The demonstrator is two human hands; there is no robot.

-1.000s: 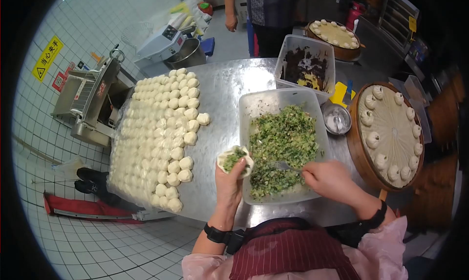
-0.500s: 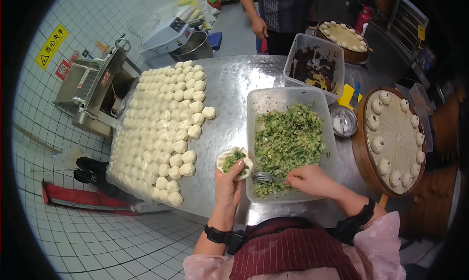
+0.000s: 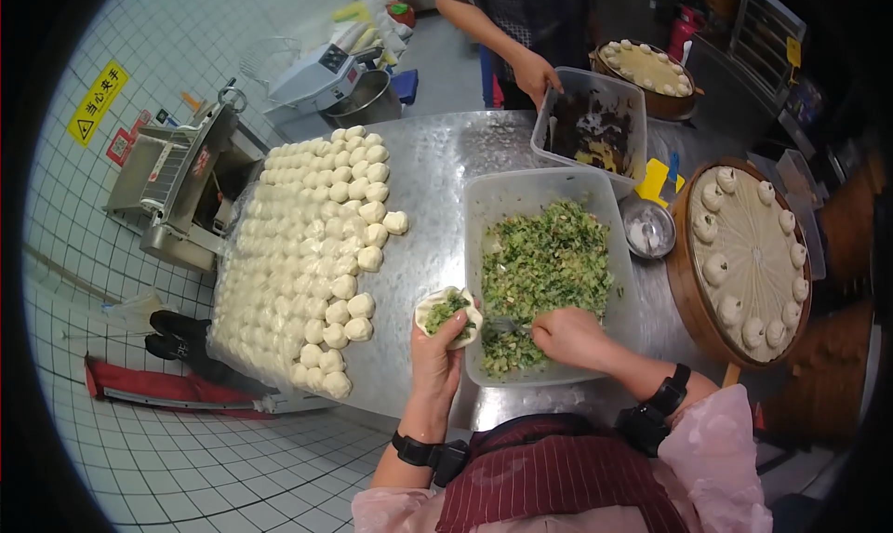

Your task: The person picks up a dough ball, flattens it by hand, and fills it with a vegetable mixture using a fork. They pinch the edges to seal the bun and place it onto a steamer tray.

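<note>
In my left hand rests a round dough wrapper, cupped on the fingers with the thumb over chopped green filling in its middle. My right hand is closed around a fork, its handle hidden in the fist. The fork's tines point left, into the vegetable filling near the left wall of a clear plastic tub. The wrapper is held just left of that tub, above the steel table.
Rows of dough balls, partly under plastic film, cover the table's left. Right stands a bamboo steamer with pleated buns; a metal bowl and yellow scraper lie nearby. Another person's hand grips a tub of dark filling.
My right hand and the fork have shifted slightly up and left in the filling. The other person's hand has come down onto the rim of the dark-filling tub.
</note>
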